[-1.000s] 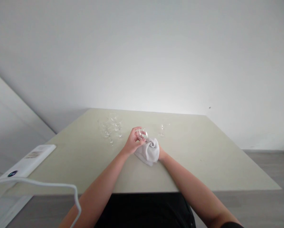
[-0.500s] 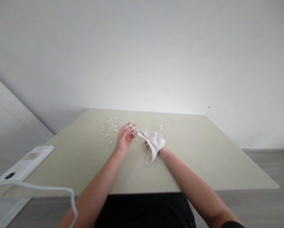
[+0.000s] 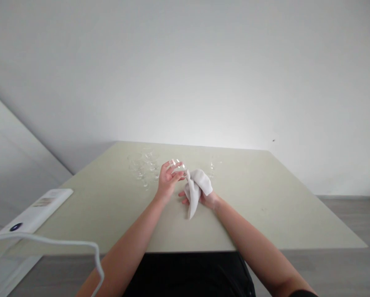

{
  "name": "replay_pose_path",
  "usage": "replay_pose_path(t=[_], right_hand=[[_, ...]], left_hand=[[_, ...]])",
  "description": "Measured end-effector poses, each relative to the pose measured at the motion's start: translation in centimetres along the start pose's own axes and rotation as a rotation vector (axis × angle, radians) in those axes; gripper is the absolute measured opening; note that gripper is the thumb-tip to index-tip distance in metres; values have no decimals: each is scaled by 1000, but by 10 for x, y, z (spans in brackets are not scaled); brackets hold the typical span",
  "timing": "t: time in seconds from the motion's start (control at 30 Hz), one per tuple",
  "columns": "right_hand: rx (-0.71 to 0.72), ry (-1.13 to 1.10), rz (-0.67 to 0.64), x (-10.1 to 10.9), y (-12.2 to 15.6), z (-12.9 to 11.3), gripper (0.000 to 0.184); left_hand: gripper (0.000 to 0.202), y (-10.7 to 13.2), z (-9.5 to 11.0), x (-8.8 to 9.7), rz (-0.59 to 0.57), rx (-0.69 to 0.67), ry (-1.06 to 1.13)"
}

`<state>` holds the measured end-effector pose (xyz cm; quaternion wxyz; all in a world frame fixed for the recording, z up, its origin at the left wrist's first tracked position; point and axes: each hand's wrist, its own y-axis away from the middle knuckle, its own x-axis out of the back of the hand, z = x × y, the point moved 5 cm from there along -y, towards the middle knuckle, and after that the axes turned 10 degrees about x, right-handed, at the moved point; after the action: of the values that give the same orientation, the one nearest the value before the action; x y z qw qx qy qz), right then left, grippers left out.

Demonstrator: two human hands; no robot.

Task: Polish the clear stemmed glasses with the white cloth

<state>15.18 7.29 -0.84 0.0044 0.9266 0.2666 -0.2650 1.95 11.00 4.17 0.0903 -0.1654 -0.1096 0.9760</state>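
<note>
My left hand (image 3: pixel 169 178) has its fingers curled round the bowl of a clear stemmed glass (image 3: pixel 179 164), tilted over the table. A white cloth (image 3: pixel 200 182) is draped over my right hand (image 3: pixel 209 199), which grips it from below and brings it against the stem end of the glass. The cloth hides the glass's foot and most of my right fingers; a few fingertips show at its left side. Left of my left hand stand several clear stemmed glasses (image 3: pixel 144 165), close together. Another clear glass (image 3: pixel 212 165) stands behind the cloth, to the right.
The pale table (image 3: pixel 281 214) reaches back to a white wall (image 3: pixel 191 82). A white box-like device (image 3: pixel 39 208) lies by the table's left edge. A white cable (image 3: pixel 64 242) crosses the lower left, near my left forearm.
My left hand has moved slightly right with the glass. The cloth has come left and now covers the stem end, where the stem and foot showed bare before.
</note>
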Motion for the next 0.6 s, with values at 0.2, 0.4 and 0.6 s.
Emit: replay_pose_path(t=[0.2, 0.4, 0.6], right_hand=[[93, 124, 235, 11, -4, 2, 33], [105, 122, 235, 15, -2, -1, 21], [-204, 202, -234, -12, 20, 4, 31]], left_hand=[[64, 4, 0, -8, -135, -61, -69], [66, 8, 6, -9, -96, -126, -120], [66, 1, -2, 3, 62, -104, -134]])
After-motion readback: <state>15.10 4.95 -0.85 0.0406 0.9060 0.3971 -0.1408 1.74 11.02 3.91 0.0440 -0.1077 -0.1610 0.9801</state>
